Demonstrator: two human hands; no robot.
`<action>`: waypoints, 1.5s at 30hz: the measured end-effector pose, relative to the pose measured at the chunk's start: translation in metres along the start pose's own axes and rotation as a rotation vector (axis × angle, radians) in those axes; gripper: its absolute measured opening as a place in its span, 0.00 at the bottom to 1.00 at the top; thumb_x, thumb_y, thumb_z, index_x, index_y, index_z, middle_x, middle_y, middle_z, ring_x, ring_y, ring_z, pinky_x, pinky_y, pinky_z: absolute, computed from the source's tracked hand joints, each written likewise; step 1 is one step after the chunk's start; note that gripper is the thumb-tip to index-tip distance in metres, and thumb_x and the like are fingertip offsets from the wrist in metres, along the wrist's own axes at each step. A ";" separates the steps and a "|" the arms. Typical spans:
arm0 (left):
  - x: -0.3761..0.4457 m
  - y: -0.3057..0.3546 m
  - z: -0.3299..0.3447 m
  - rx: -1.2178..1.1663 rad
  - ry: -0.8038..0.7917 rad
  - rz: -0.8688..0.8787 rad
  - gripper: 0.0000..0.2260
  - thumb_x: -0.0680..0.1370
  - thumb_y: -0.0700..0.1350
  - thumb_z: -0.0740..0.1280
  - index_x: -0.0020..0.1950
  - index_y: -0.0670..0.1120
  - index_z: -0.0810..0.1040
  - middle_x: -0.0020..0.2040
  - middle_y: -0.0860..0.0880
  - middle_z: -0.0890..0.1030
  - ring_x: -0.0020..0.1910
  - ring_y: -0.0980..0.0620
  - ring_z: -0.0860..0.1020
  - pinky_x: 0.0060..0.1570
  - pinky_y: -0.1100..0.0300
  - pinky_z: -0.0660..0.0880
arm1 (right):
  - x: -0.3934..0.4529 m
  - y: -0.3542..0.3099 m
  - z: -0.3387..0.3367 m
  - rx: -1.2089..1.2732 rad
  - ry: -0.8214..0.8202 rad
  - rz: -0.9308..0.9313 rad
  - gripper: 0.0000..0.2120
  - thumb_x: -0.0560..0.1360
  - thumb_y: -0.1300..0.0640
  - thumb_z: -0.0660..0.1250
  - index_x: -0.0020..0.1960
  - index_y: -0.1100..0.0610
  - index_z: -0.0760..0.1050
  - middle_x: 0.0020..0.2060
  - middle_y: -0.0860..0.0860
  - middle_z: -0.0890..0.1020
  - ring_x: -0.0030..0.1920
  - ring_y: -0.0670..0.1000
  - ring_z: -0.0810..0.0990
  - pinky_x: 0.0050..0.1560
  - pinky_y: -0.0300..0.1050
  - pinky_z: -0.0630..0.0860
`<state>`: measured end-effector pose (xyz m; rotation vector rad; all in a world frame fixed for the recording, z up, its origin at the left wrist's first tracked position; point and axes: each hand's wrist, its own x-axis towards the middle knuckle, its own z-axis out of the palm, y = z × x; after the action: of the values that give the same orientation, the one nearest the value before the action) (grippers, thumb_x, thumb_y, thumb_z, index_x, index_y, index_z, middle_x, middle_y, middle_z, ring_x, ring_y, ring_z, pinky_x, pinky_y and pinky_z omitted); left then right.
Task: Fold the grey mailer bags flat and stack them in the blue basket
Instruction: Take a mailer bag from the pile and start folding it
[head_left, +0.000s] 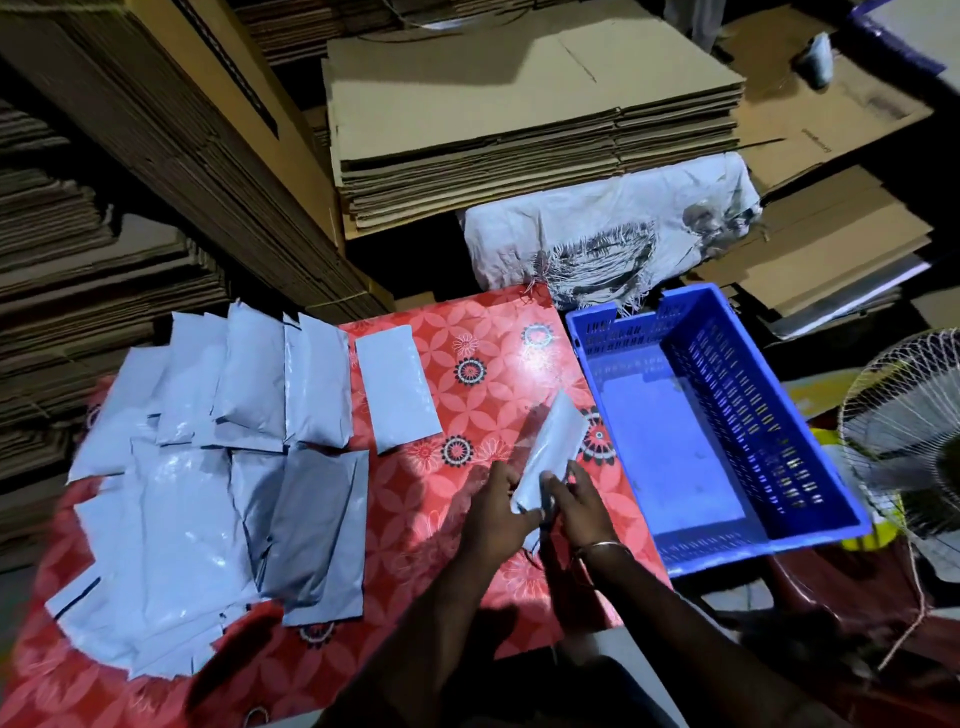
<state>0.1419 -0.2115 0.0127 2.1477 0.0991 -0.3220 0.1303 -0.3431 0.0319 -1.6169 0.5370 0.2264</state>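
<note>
One grey mailer bag (551, 448) stands tilted above the red floral tablecloth (483, 364), its lower end held by both hands. My left hand (498, 512) grips that end from the left and my right hand (579, 506) pinches it from the right. Several grey mailer bags (208, 467) lie overlapping on the left half of the table. A single folded bag (397, 392) lies flat by itself near the middle. The blue basket (779, 527) sits at the table's right edge, and I see no bags inside it.
Stacks of flattened cardboard (519, 130) fill the space behind and to the left of the table. A torn white sack (613, 244) hangs behind the basket. A wire-guarded fan (904, 441) stands at the far right, close to the basket.
</note>
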 end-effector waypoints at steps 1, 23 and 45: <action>0.001 0.004 0.004 -0.042 -0.004 0.006 0.21 0.67 0.46 0.80 0.51 0.46 0.72 0.41 0.58 0.74 0.37 0.60 0.72 0.39 0.60 0.69 | 0.004 -0.003 -0.001 0.094 0.013 0.020 0.14 0.82 0.59 0.66 0.66 0.58 0.72 0.54 0.61 0.77 0.47 0.51 0.79 0.38 0.35 0.77; 0.123 0.125 0.146 -0.523 -0.099 -0.344 0.19 0.72 0.55 0.68 0.61 0.51 0.81 0.56 0.51 0.83 0.55 0.56 0.81 0.65 0.52 0.75 | 0.208 -0.029 -0.147 0.182 0.032 0.253 0.20 0.78 0.56 0.70 0.68 0.52 0.74 0.53 0.61 0.83 0.40 0.56 0.81 0.37 0.43 0.78; 0.166 0.106 0.189 -0.791 0.183 -0.573 0.33 0.69 0.72 0.67 0.68 0.54 0.81 0.65 0.56 0.82 0.67 0.55 0.78 0.73 0.47 0.71 | 0.377 0.108 -0.102 -0.304 -0.089 0.141 0.33 0.69 0.39 0.63 0.69 0.55 0.78 0.55 0.63 0.80 0.55 0.57 0.81 0.63 0.56 0.76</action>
<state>0.2861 -0.4351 -0.0475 1.3193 0.8160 -0.3365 0.3899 -0.5245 -0.2206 -1.8545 0.5687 0.5025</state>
